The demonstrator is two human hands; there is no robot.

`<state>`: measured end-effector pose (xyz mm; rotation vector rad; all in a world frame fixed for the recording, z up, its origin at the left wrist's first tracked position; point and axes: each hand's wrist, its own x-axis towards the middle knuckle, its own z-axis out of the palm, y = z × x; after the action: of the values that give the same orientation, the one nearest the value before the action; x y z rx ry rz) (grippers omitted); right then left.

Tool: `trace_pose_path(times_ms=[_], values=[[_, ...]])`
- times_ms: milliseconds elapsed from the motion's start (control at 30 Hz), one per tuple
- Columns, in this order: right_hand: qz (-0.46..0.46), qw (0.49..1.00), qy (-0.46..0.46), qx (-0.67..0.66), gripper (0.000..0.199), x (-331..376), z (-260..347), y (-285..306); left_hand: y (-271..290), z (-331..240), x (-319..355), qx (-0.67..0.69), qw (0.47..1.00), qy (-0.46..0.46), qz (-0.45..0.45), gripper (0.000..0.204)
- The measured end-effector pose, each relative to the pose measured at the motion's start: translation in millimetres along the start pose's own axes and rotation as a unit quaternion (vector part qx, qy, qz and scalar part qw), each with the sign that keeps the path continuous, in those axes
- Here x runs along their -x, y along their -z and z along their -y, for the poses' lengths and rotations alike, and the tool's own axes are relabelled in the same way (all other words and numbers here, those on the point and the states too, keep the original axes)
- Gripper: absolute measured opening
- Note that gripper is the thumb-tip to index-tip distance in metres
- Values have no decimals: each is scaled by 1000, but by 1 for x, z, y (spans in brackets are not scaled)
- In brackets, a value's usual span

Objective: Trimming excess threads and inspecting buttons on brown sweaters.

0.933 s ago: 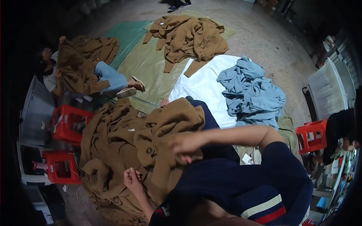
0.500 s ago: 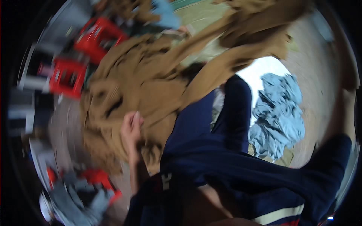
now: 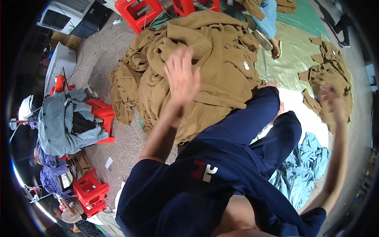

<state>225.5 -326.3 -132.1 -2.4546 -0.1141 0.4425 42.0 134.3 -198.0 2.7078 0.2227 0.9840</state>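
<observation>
Head view. The left forearm (image 3: 162,132) extends from its dark blue sleeve obliquely up and to the right, with the elbow bent. The left hand (image 3: 182,77) is positioned over the large pile of brown knitted garments (image 3: 221,81), back of the hand facing the camera. Its fingers are extended and close together, the thumb is set apart on the right side, and nothing is visible in its grip. Contact between this hand and the pile cannot be determined.

The right arm is spread wide to the right side; its forearm (image 3: 338,158) stands nearly upright in the view. The right hand (image 3: 334,100) is raised and blurred, seen in front of a second heap of brown garments (image 3: 331,67). Its degree of opening, and whether it has hold of anything, cannot be determined.

The large pile lies in front of the person and to the left of the dark blue trousers (image 3: 244,118). A small white label (image 3: 246,65) shows on its right part. A heap of light blue garments (image 3: 302,170) lies to the right of the trousers, by the white sheet (image 3: 302,104).
</observation>
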Motion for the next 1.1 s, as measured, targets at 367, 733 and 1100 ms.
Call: trace_pose_path(times_ms=[367, 733, 1100], values=[[94, 878, 59, -465, 35, 47, 80, -199, -14, -85, 29, 287, 867, -265, 308, 19], [165, 845, 24, -508, 19, 66, 55, -203, 26, -98, 19, 425, 786, -180, 411, 23], [36, 809, 394, -435, 47, 80, 103, -211, 52, -85, 22, 433, 840, -117, 306, 28]])
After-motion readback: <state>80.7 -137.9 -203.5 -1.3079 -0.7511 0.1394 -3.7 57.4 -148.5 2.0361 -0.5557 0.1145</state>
